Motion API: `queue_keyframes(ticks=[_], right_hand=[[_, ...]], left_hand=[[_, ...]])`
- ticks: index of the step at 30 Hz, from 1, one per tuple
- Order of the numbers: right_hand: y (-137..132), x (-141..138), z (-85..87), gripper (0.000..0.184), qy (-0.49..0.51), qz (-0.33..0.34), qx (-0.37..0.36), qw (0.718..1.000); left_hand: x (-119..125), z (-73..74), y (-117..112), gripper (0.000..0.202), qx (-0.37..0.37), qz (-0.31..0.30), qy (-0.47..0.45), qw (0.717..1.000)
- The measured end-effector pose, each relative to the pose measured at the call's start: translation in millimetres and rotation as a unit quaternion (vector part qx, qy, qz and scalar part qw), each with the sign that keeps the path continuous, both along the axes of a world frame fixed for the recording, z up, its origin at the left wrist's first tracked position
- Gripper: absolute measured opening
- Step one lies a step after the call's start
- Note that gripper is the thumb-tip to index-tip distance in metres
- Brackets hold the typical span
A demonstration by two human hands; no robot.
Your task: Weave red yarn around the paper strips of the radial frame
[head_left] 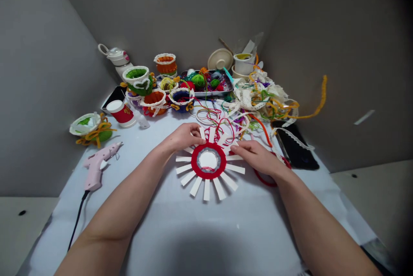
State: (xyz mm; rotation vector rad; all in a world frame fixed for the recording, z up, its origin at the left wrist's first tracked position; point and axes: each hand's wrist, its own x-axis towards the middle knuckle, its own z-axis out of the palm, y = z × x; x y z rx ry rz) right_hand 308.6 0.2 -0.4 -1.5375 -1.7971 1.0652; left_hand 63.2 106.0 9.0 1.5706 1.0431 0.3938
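A paper cup cut into white strips [206, 191] lies on the table with its strips fanned out like rays. Red yarn [194, 162] is wound in a ring around its middle, with a grey band inside the ring and a white round bottom. At the upper left, my left hand [187, 136] is closed on the strips beside the ring. My right hand [258, 156] pinches at the strips on the upper right; a red strand runs under that hand, and its fingertips partly hide what they hold.
Left stands a pink glue gun [95, 166] with a black cord, near a red-and-white paper cup [122, 113]. Behind are several yarn-woven cups [153, 103] and a tray [209, 93] of yarn balls. Tangled lace and yarn [267, 95] and a black phone [297, 149] lie right.
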Motion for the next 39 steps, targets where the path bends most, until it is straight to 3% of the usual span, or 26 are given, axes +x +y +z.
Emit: queue_keyframes(ticks=[10,15,20,26,32,36,39], right_hand=[[1,0,-6.2,0.037,0.056,-0.009,-0.077,0.995],[-2,-1,-1.1,0.039,0.063,0.027,-0.092,0.993],[-5,-3,4.4,0.036,0.045,0.075,-0.093,0.992],[-4,-1,0.0,0.04,0.042,0.099,-0.096,0.99],[2,11,-0.7,0.052,0.066,0.046,-0.027,0.996],[-1,11,-0.4,0.042,0.064,-0.013,0.069,0.995],[-6,5,1.8,0.032,0.049,-0.013,0.152,0.987]], left_hand=[[-4,-4.9,3,0.038,-0.027,-0.059,0.02,0.998],[-9,5.6,3,0.053,-0.04,-0.146,0.04,0.988],[-2,20.3,-9,0.068,0.05,-0.199,0.084,0.975],[10,9.1,-16,0.048,0.109,-0.208,0.123,0.964],[3,6.1,-7,0.042,0.066,-0.129,0.114,0.983],[2,4.7,-5,0.04,0.072,-0.11,0.127,0.983],[2,4.5,-5,0.039,0.074,-0.109,0.129,0.983]])
